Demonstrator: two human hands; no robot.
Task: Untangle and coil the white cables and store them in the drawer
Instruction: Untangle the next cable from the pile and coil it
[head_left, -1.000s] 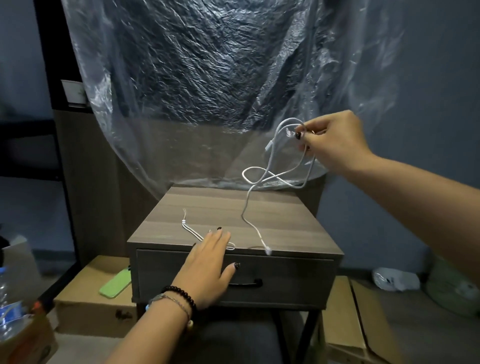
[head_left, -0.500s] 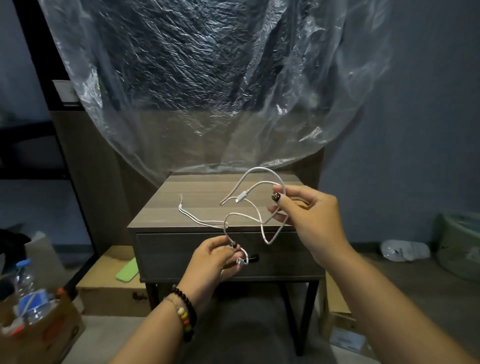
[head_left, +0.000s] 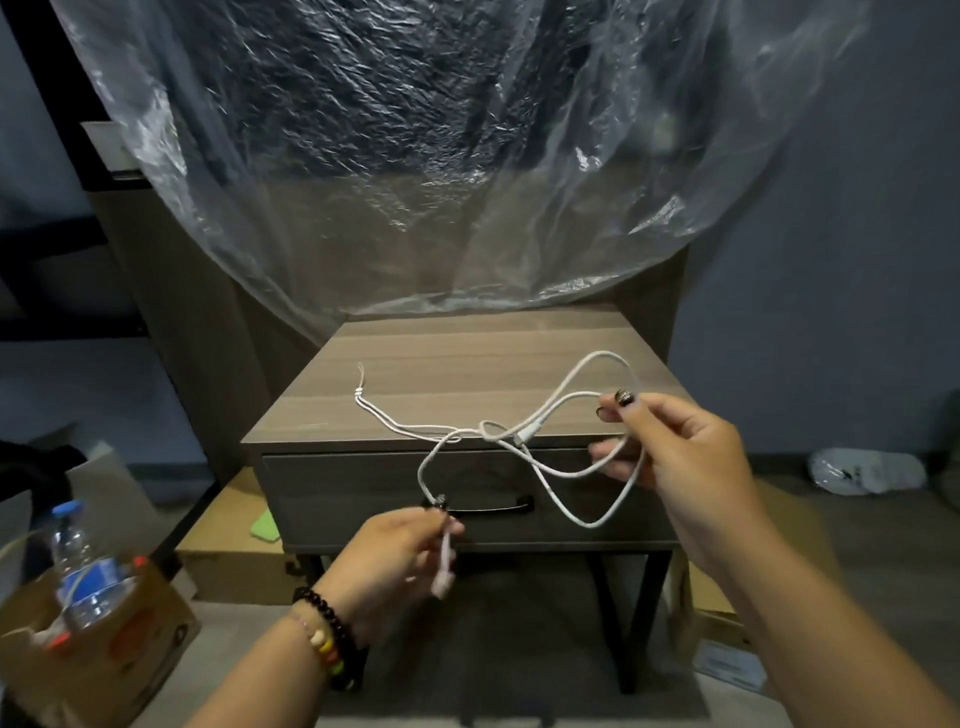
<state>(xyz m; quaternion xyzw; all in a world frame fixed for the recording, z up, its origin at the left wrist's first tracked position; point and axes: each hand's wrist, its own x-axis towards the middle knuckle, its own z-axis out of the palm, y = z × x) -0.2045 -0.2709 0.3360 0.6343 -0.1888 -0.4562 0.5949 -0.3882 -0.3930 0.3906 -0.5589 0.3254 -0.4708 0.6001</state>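
Two hands hold one thin white cable (head_left: 563, 475) in the air, just in front of the closed grey wooden drawer (head_left: 363, 493). On the right, the right hand (head_left: 685, 462) pinches its gathered loops; lower left, the left hand (head_left: 395, 553) grips one end, whose plug is blurred. A second thin white cord (head_left: 395, 422) lies on the nightstand top, its near end lost among the loops

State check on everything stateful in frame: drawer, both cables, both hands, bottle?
drawer: closed.
charging cable: uncoiled, looped loosely, held in the air between both hands.
thin cord: uncoiled, lying on the nightstand top.
left hand: pinches one cable end.
right hand: holds the cable loops.
water bottle: capped, upright in a cardboard box.
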